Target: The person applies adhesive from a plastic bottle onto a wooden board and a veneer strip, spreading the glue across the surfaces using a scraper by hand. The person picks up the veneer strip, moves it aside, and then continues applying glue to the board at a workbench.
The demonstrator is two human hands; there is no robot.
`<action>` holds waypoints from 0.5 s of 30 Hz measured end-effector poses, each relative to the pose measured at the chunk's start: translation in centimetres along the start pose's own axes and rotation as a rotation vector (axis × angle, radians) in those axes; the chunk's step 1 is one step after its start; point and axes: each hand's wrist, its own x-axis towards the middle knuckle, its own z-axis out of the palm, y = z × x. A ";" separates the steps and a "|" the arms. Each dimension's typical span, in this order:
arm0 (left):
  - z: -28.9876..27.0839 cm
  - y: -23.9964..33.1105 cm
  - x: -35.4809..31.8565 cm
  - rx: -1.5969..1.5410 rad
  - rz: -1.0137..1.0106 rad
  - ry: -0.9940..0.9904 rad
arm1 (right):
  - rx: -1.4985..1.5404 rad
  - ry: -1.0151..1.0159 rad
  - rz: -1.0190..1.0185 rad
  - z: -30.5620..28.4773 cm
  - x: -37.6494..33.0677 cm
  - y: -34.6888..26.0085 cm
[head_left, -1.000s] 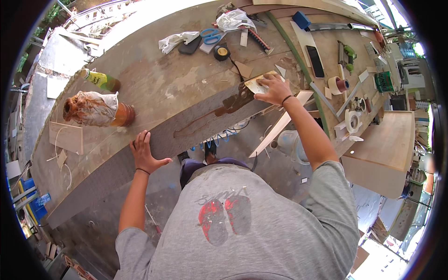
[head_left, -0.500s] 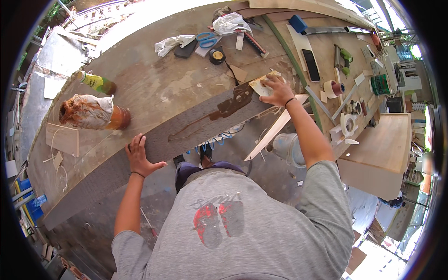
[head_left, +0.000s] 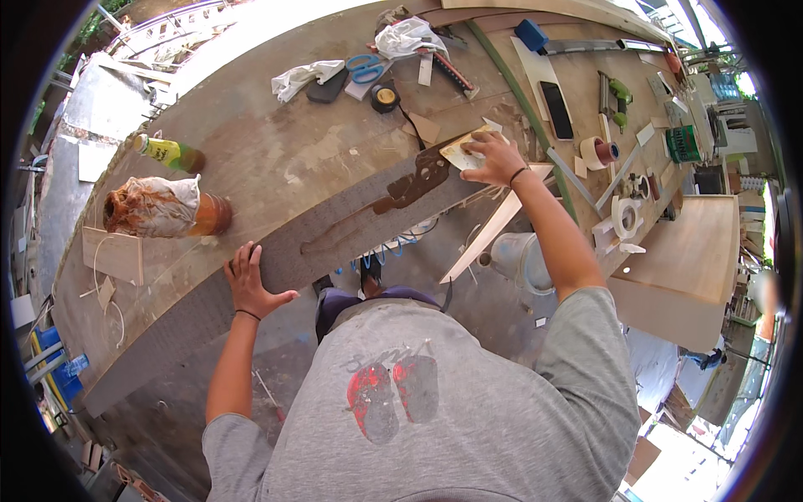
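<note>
A long dark grey-brown board [head_left: 305, 217] lies along the near edge of the workbench. Wet, glossy brown liquid [head_left: 414, 186] is spread in a pool and a trailing streak over its right part. My right hand [head_left: 495, 159] grips a pale yellowish, brown-stained pad [head_left: 462, 151] and presses it onto the board's right end, beside the pool. Whether the pad is folded cloth or sponge, I cannot tell. Further left, my left hand [head_left: 249, 283] rests on the board with fingers stretched and thumb spread, holding nothing.
On the workbench [head_left: 268, 151] stand a stained, cloth-wrapped jar [head_left: 159, 207] and a green-labelled bottle [head_left: 170, 152]. Toward the back lie a tape measure [head_left: 385, 98], blue scissors [head_left: 365, 69] and white cloths [head_left: 410, 38]. A phone [head_left: 556, 110] and tape rolls [head_left: 597, 154] sit right; a bucket [head_left: 520, 261] stands below.
The whole view has shifted slightly. My right hand and the pad stay at the board's right end, with only a slight move. My left hand keeps its place on the board.
</note>
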 end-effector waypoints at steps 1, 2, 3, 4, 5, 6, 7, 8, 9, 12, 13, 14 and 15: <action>0.0 0.0 -0.1 -0.014 -0.005 0.008 | -0.012 -0.047 0.012 -0.3 0.1 -0.1; 0.0 -0.1 -0.1 -0.027 -0.010 0.016 | -0.025 -0.094 0.024 -0.5 0.0 -0.2; 0.1 -0.2 -0.1 -0.033 -0.006 0.019 | -0.025 -0.110 0.026 -0.8 -0.1 -0.1; 0.1 -0.2 -0.1 -0.030 0.000 0.026 | -0.031 -0.109 0.031 -0.9 -0.4 0.0; 0.2 -0.3 -0.2 -0.026 0.006 0.033 | -0.017 -0.137 0.040 -1.0 -1.1 0.2; 0.2 -0.2 -0.2 -0.029 0.005 0.038 | -0.004 -0.165 0.044 -1.2 -1.6 0.3; 0.2 -0.2 -0.2 -0.025 0.006 0.046 | -0.003 -0.182 0.064 -1.4 -2.2 0.2; 0.2 -0.2 -0.1 -0.021 0.008 0.053 | -0.008 -0.179 0.066 -1.5 -2.7 0.4; 0.2 -0.1 -0.1 -0.027 0.009 0.055 | -0.002 -0.182 0.079 -1.4 -3.4 0.8; 0.2 -0.1 0.0 -0.019 0.004 0.046 | -0.026 -0.145 0.059 -0.7 -6.0 1.9; 0.2 -0.1 0.0 -0.025 0.005 0.051 | -0.034 -0.175 0.079 -0.8 -7.0 1.8; 0.2 0.0 0.0 -0.030 0.007 0.055 | -0.042 -0.205 0.100 -0.9 -7.9 1.8; 0.1 0.0 0.0 -0.032 0.009 0.057 | -0.044 -0.204 0.102 -0.8 -8.7 1.6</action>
